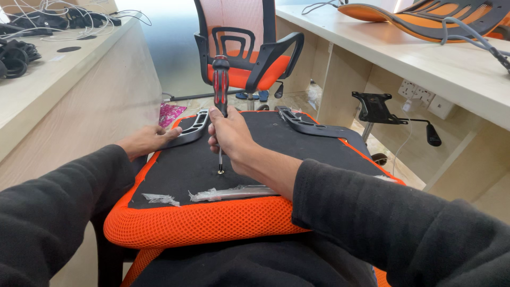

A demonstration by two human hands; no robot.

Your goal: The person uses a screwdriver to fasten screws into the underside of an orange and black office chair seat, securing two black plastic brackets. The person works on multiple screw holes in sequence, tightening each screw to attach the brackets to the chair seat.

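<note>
Seat cushion (191, 223) first, the biggest thing here: it lies upside down across the person's lap, orange mesh edge toward them, black underside (180, 170) up, so the fixing points are within reach. One cushion. On that underside lie two black armrest brackets, one at the far left (190, 129) and one at the far right (305, 125), set where they would bolt on. The left hand (149, 140) lies flat against the left bracket, fingers spread and pressing it, which looks like steadying. The right hand (229, 135) stands upright over the middle, fingers wrapped tight around one red-and-black screwdriver (220, 87), held vertical so its tip bears straight down on a single screw (220, 171) in the black panel. Two scraps of clear plastic wrap (234, 192) lie near the front edge, just torn-off litter. Behind, one finished orange chair (244, 48) stands on the floor; one seat mechanism plate (376, 106) sits on its post beside the right surface (425, 58), where one more orange back shell (425, 16) rests.
</note>
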